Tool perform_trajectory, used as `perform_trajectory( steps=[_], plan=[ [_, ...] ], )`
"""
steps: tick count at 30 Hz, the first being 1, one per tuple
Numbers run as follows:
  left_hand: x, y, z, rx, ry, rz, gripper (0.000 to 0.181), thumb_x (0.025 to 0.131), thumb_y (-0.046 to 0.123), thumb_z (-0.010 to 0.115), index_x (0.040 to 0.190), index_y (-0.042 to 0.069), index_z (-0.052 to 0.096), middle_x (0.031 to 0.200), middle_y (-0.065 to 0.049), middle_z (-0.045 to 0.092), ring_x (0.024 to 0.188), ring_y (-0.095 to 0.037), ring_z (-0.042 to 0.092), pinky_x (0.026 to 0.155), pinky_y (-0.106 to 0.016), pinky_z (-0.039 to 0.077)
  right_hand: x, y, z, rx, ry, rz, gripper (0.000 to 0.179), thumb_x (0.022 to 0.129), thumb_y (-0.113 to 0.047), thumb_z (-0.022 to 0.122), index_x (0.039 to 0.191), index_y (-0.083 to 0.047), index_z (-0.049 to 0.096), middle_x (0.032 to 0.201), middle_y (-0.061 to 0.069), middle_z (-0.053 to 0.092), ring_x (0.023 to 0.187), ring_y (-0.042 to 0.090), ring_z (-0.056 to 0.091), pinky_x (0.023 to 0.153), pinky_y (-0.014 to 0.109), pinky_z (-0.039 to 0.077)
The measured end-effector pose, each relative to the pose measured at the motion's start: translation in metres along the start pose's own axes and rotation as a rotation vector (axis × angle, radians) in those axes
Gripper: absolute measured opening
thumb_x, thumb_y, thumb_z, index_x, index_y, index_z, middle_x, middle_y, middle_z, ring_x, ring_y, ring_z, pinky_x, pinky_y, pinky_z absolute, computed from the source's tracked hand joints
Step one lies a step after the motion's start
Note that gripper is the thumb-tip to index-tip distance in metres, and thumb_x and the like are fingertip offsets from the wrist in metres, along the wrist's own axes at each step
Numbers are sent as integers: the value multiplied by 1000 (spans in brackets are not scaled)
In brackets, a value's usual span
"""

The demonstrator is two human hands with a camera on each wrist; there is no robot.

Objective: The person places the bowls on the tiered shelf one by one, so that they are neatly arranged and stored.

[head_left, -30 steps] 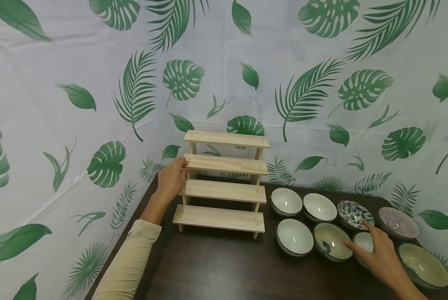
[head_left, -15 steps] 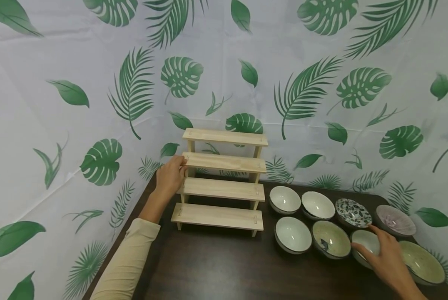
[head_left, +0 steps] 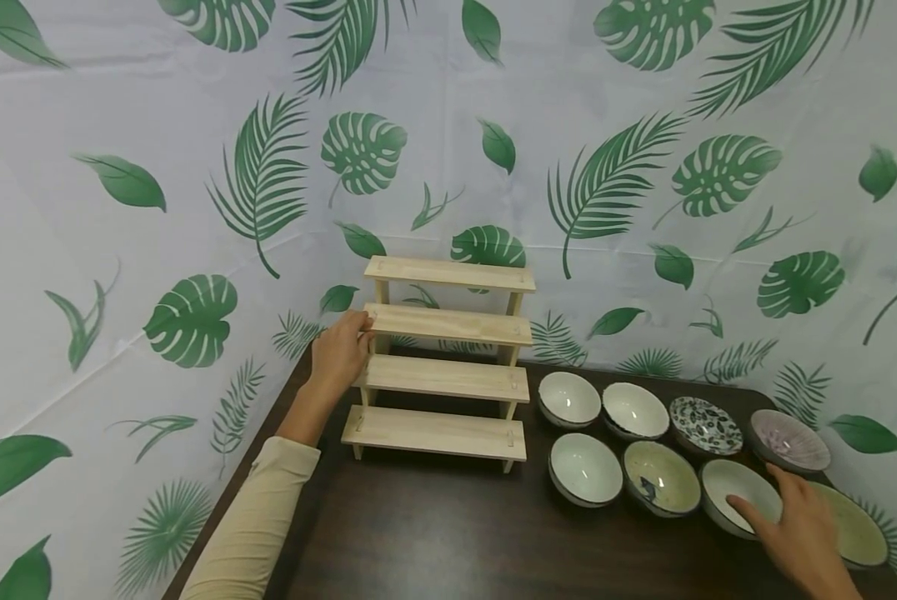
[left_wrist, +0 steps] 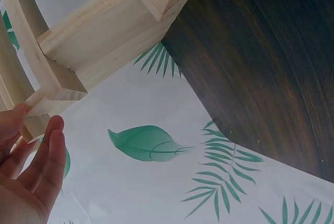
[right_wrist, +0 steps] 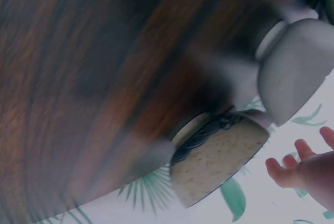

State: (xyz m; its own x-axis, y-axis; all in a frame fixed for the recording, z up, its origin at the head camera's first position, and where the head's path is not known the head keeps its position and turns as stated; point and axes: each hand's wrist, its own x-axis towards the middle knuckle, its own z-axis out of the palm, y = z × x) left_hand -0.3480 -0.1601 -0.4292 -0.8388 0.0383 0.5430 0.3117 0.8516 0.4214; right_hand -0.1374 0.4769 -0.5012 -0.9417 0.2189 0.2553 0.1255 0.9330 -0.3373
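Note:
In the head view a tiered wooden display stand (head_left: 448,324) stands on the dark table. My left hand (head_left: 338,354) grips the left end of its second board from the top. The left wrist view shows the thumb and fingers of the left hand (left_wrist: 26,177) about that wooden end. My right hand (head_left: 799,525) hovers with spread fingers by the right rim of a white bowl (head_left: 737,492), partly covering a yellow-green bowl (head_left: 857,525). In the right wrist view the right hand (right_wrist: 313,169) is apart from a grey-sided bowl (right_wrist: 295,72) and a speckled bowl (right_wrist: 219,156).
Left of the white bowl stand a tan bowl (head_left: 666,479) and a pale bowl (head_left: 585,469). Behind are two white bowls (head_left: 568,398) (head_left: 634,410), a patterned bowl (head_left: 705,425) and a pinkish bowl (head_left: 789,440). A leaf-print cloth (head_left: 433,150) hangs around the table (head_left: 448,525).
My right hand has moved right, from over the tan, patterned and white bowls to the white bowl's right rim. My left hand keeps its grip. The head view has shifted slightly.

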Motion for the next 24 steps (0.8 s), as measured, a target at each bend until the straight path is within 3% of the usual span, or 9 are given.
perform_trajectory(
  steps=[7,17,24],
  plan=[
    [-1,1,0,-1,2,2,23,97,17,72,119,9,72,120,-6,74,98,-37,74,76,-59,57,-3,21,-2,8,32,44,87,100,-40,65,147,23,27,136,53,32,123,70,28,99,77,25],
    [0,0,0,8,7,11,21,97,17,72,117,9,73,119,-7,74,96,-37,74,74,-58,57,-3,37,-14,-101,-53,249,93,99,-49,62,147,22,26,134,54,30,121,69,31,99,76,30],
    [0,1,1,18,-8,0,20,97,17,72,116,9,72,118,-7,74,97,-37,74,75,-59,57,-5,51,-15,-93,-115,414,101,98,-53,60,154,17,15,145,52,19,134,69,19,110,76,22]
  ],
)
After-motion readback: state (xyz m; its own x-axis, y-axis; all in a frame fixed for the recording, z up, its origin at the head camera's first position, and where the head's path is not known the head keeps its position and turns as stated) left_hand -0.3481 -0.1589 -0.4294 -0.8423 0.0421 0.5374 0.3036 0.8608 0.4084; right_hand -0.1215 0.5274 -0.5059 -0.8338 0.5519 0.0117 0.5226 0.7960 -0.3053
